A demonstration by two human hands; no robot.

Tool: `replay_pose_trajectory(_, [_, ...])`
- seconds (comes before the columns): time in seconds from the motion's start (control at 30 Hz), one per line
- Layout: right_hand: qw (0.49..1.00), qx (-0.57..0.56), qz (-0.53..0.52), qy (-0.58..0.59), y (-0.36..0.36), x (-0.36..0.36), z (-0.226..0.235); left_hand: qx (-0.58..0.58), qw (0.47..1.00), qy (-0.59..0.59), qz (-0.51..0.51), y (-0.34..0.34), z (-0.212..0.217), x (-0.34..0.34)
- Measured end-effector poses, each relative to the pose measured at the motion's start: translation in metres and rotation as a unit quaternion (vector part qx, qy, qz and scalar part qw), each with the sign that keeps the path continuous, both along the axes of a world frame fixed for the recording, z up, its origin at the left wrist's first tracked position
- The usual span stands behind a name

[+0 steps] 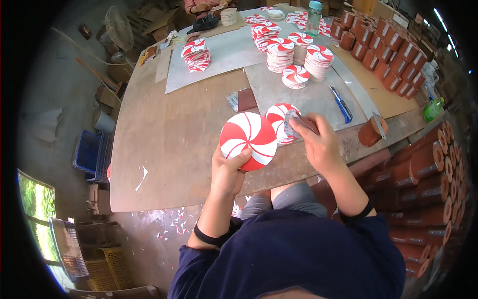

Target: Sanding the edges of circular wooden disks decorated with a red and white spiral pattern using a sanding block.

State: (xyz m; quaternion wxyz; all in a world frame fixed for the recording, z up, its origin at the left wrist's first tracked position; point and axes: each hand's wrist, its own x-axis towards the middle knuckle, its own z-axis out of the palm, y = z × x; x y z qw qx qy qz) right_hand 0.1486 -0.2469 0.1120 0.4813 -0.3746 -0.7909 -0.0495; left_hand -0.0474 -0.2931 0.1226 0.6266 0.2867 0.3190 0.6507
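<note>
My left hand (230, 167) grips a round disc (247, 139) with a red and white swirl, thumb on its face and fingers behind. To its right, my right hand (321, 139) pinches a folded piece of sandpaper (298, 124), grey-backed with a brown side. The sandpaper is apart from the held disc. Under and behind it, more swirl discs (277, 117) lie on the table, partly hidden by my hands. Another sandpaper sheet (246, 99), partly folded, lies just beyond them.
Stacks of swirl discs (280, 56) stand farther back, with another pile (196, 56) at the far left. A blue utility knife (341, 104) lies right of my hands. Brown rolls (393, 55) are piled at the right. A bottle (313, 17) stands at the back; a person (201, 6) sits beyond.
</note>
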Motion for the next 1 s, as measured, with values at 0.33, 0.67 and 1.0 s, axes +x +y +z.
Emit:
replay_pose_trajectory(0.33, [0.999, 0.012, 0.023, -0.027, -0.02, -0.005, 0.012, -0.006, 0.998, 0.059, 0.017, 0.0, -0.003, 0.003])
replay_pose_trajectory(0.67, [0.986, -0.053, 0.151, 0.052, -0.024, -0.008, 0.023, -0.025, 0.995, -0.047, -0.089, 0.004, -0.01, -0.004])
replay_pose_trajectory(1.0, [0.985, -0.018, 0.168, 0.038, -0.023, -0.01, 0.02, -0.028, 0.981, -0.118, -0.149, 0.001, -0.011, -0.006])
